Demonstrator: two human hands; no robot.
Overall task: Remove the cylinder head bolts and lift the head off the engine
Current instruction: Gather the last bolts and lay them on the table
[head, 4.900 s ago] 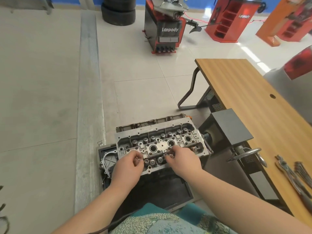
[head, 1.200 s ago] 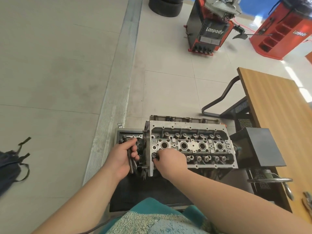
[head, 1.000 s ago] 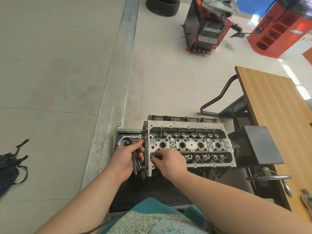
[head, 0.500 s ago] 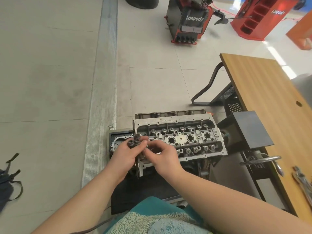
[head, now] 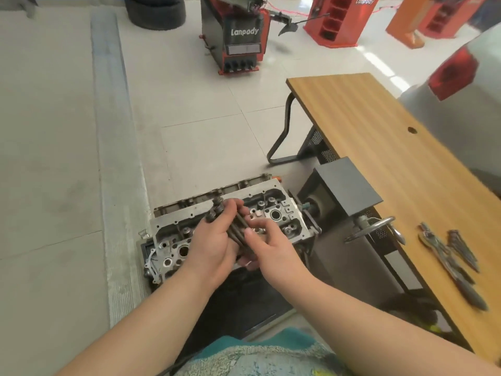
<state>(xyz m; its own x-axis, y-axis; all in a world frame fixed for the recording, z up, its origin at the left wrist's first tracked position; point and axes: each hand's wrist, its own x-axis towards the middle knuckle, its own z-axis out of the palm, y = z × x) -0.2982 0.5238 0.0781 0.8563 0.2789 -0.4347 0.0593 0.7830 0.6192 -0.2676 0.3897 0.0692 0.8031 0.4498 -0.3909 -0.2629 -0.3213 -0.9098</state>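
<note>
Head (head: 282, 213) sits on the engine, low in the middle of the view, on a stand just left of the table; both hands hover over its centre, so much of its top is hidden.

Going from the left: bare floor, then the head's left end with open bores and the timing end of the engine (head: 154, 263) below it. Next comes the left hand (head: 214, 240), fingers curled round a bundle of bolts (head: 233, 226), their heads sticking out past the fingers toward the far side. Just right of it, the right hand (head: 267, 249) pinches the shank end of the same bundle, thumb on top, so both hands are clamped on the bolts. Farther right stand the dark stand box (head: 344, 185), its crank handle (head: 371, 227), and then the table (head: 379, 126) with a few tools (head: 450, 256) lying near its near edge.

By my judgement the bolt-removal step is at or near its end: the bolts are being gathered into one bundle. Whether any remain in the head I cannot tell, since the hands cover the middle. The next move calls for setting the bundle down somewhere it will not roll, likely on the table, freeing both hands. Then the head needs a grip at each end and a straight upward lift.
</note>
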